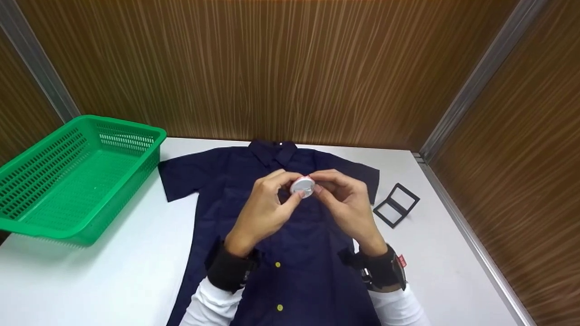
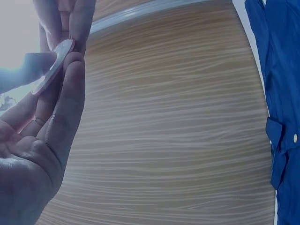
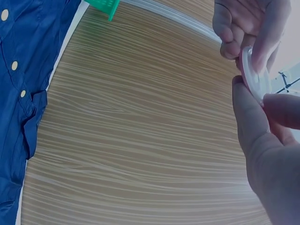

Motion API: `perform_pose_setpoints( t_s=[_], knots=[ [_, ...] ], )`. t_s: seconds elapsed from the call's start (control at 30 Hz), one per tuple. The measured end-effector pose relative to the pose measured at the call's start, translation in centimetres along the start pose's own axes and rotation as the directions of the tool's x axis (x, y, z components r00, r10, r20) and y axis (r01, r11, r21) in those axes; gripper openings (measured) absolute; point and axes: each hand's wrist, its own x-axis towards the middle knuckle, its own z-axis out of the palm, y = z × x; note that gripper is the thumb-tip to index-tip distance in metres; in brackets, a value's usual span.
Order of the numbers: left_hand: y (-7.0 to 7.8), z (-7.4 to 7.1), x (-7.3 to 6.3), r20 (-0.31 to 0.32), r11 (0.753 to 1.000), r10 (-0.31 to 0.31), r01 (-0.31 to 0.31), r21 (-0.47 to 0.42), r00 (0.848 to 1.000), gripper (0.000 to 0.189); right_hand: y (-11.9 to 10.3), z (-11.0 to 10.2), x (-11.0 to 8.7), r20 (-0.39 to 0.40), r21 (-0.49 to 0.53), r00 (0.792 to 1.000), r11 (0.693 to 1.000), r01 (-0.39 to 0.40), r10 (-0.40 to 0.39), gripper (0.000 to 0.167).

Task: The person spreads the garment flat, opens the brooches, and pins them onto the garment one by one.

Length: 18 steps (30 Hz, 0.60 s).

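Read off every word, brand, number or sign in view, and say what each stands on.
Nothing can be read with certainty.
Red tag on the right black wristband: pale marks, too small to read.
White disc between the hands: no lettering can be made out.
Navy shirt and green basket: no text visible.

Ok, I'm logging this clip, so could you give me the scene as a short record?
left hand: pinches round badge
right hand: pinches the badge's edge
garment: navy short-sleeved shirt, spread beneath the hands
left of shirt: green plastic basket
right of shirt: black two-window frame
surface: white table
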Motion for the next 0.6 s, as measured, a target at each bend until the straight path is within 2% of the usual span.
perform_pose_setpoints(
  t_s=[0.17, 0.27, 0.37, 0.43, 0.5, 0.6],
  knots=[
    [-0.1, 0.3, 0.0, -0.019, 0.999, 0.033, -0.033, 0.035, 0.999, 0.015, 0.0, -0.1, 0.0, -0.018, -0.010, 1.000, 1.000, -0.012, 0.012, 0.021],
    [-0.3, 0.3, 0.1, -0.033, 0.991, 0.114, -0.111, 0.078, 0.993, 0.011, -0.2, -0.8, 0.0, -0.007, 0.015, 0.999, 0.998, -0.054, 0.054, 0.019],
    [-0.7, 0.2, 0.2, -0.036, 0.965, 0.225, -0.217, 0.148, 0.974, 0.008, -0.3, -1.5, 0.1, 0.048, 0.039, 0.992, 0.992, -0.116, 0.114, 0.016],
    [-0.9, 0.2, 0.2, -0.032, 0.945, 0.281, -0.271, 0.184, 0.959, 0.015, -0.3, -2.0, 0.1, 0.110, 0.036, 0.984, 0.989, -0.147, 0.142, 0.015],
    [-1.1, 0.2, 0.2, -0.024, 0.932, 0.316, -0.306, 0.196, 0.948, 0.021, -0.2, -2.2, 0.1, 0.172, 0.024, 0.974, 0.987, -0.156, 0.150, 0.019],
    [-1.3, 0.2, 0.2, 0.002, 0.928, 0.321, -0.315, 0.198, 0.947, 0.024, -0.3, -2.3, 0.1, 0.209, 0.001, 0.967, 0.988, -0.152, 0.148, 0.023]
  ],
)
